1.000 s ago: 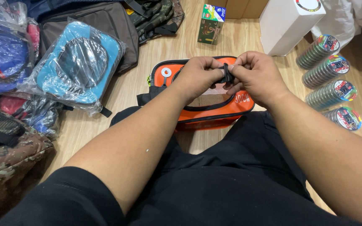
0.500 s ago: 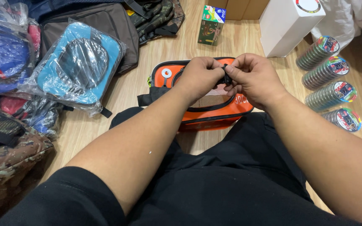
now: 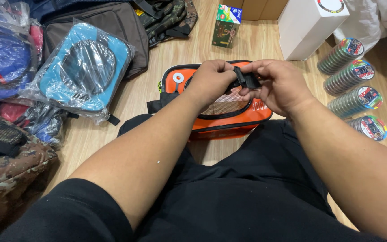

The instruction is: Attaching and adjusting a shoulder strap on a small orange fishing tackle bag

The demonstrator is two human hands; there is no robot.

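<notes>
Your left hand (image 3: pixel 211 80) and right hand (image 3: pixel 278 85) meet over the orange bag (image 3: pixel 229 112), which lies on the wooden floor (image 3: pixel 131 103) just past your knees. Both grips are closed on a black plastic buckle (image 3: pixel 246 78): your left fingers curl over its near end, and your right thumb and fingertips pinch the other end, so the buckle sits between the two grips, held just above the bag's mesh panel. A black strap (image 3: pixel 160 103) trails from under your left wrist down to the floor beside the bag.

Out beyond your left grip lies a blue bag in clear plastic wrap (image 3: pixel 83 69), with a brown bag (image 3: pixel 117 27) behind it and more wrapped bags further off that side. Straight ahead of the grips, well apart, stands a small green box (image 3: pixel 226 24). Beyond your right grip stands a white box (image 3: pixel 310 27), and further right lie four rolls of stacked discs (image 3: pixel 352 85) in a row on the floor.
</notes>
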